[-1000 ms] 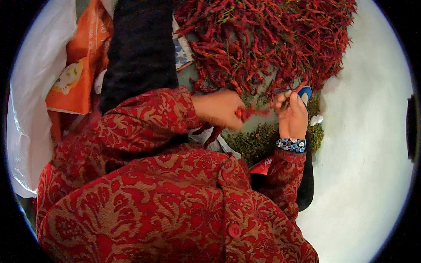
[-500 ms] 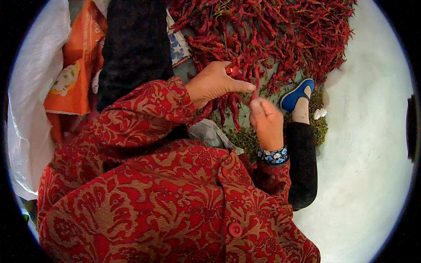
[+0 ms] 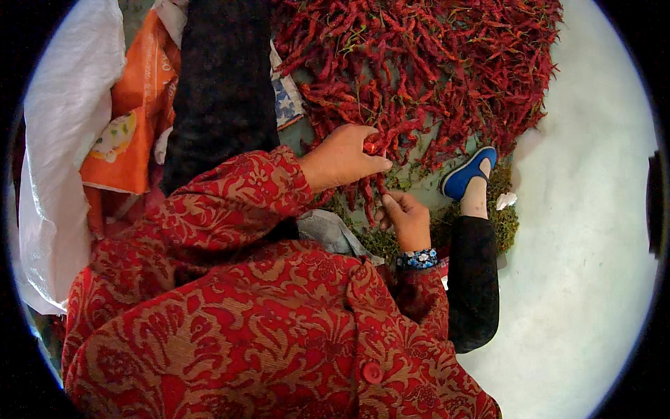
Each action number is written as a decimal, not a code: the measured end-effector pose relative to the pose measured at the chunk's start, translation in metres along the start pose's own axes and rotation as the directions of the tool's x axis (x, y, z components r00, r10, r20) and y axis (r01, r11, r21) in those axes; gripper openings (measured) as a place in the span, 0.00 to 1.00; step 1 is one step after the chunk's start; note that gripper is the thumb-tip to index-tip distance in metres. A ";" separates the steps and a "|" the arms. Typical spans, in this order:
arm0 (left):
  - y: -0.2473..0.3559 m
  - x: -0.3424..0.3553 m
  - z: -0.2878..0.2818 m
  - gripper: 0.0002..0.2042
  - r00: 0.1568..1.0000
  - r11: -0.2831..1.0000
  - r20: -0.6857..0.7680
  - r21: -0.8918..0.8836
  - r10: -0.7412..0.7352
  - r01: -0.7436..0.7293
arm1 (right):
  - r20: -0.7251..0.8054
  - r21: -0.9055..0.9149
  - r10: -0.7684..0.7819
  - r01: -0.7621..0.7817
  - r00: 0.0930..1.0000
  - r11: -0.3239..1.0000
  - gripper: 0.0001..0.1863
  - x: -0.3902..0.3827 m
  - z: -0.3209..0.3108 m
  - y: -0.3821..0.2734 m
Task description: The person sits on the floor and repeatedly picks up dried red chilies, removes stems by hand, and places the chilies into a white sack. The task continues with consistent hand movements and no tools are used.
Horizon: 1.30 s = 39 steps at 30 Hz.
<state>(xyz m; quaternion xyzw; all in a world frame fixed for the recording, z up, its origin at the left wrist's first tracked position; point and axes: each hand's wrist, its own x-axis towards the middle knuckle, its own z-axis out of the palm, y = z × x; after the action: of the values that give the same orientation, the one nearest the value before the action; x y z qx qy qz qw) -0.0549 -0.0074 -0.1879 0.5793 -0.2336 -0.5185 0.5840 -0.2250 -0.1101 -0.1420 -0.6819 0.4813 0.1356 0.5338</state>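
Observation:
My left hand (image 3: 340, 159) is closed around several red dried chili peppers (image 3: 368, 199), which stick out past the thumb and dangle below the palm. Just below and to the right, my right hand (image 3: 410, 222) has its thumb and fingers bent together at the lower end of a chili pepper (image 3: 381, 184) under the left thumb. The right fingertips are partly hidden. Beyond both hands spreads a large heap of red chili peppers (image 3: 419, 49), some with green stems.
Green stems (image 3: 380, 241) lie in a pile below the hands and beside my blue shoe (image 3: 469, 174). A grey cloth (image 3: 328, 232) is near my lap. White sacking (image 3: 66, 153) and an orange printed bag (image 3: 139, 91) are at the left. Pale floor (image 3: 586, 209) stretches along the right.
My right hand has shifted down and left, its fingers now lower on a chili pepper. My left hand still holds its bunch, and the whole view has tilted slightly.

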 end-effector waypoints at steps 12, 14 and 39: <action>0.012 -0.007 -0.002 0.09 0.998 0.933 0.024 -0.355 -0.054 0.059 | 0.072 -0.256 -0.331 0.338 0.941 0.906 0.09 -0.028 0.035 -0.008; 0.011 -0.003 -0.001 0.10 0.994 0.914 -0.023 -0.396 -0.111 0.092 | 0.161 -0.381 -0.440 0.467 0.884 0.798 0.09 -0.032 0.038 -0.019; 0.021 -0.003 -0.019 0.09 0.987 0.863 0.090 -0.479 -0.134 0.161 | -0.289 -0.676 -0.386 0.099 0.876 0.730 0.23 0.167 -0.101 -0.037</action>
<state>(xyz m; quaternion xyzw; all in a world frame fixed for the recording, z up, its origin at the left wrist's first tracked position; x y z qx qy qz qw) -0.0325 -0.0006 -0.1714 0.4169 -0.0670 -0.6187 0.6625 -0.1453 -0.2831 -0.1969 -0.8933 0.4106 0.0731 0.1674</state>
